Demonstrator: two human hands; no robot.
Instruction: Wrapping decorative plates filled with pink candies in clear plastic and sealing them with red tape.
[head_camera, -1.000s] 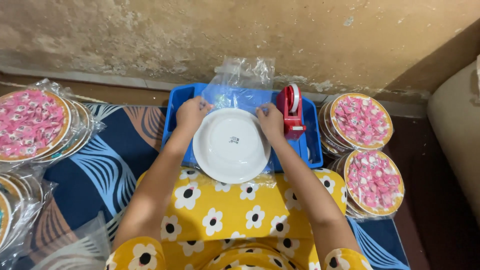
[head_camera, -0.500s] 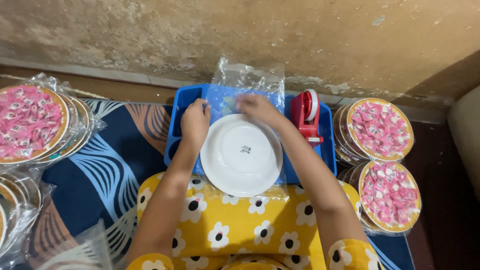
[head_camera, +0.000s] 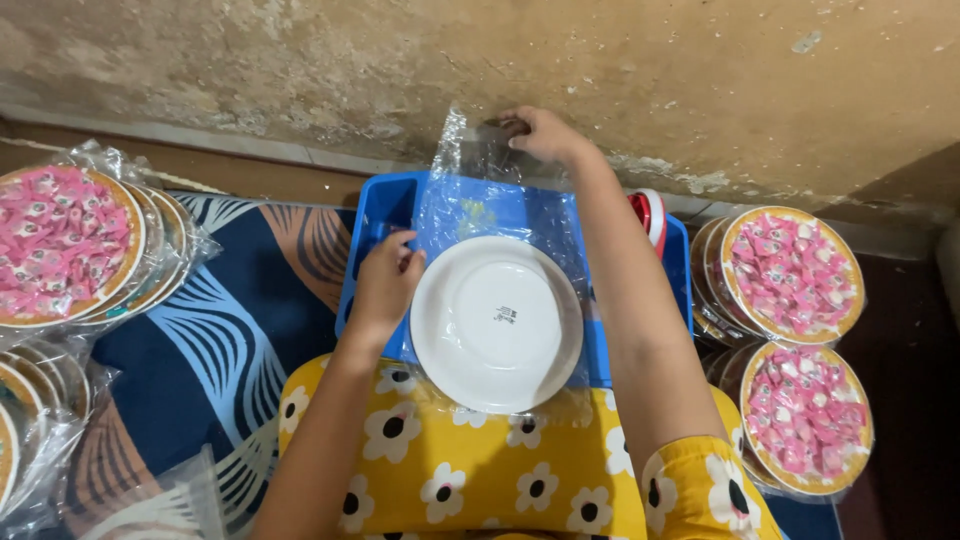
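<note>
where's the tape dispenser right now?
Head view, right of centre: the red tape dispenser sits at the blue tray's right edge, mostly hidden behind the right forearm, beside the wrapped candy plates.

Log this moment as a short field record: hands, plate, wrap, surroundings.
left hand: on the left rim of the upturned white round plate
right hand: pinching the far edge of the clear plastic wrap, pulled up
plate: upside down inside the wrap, over the blue plastic tray
surroundings: wrapped plates of pink sweets on both sides
</note>
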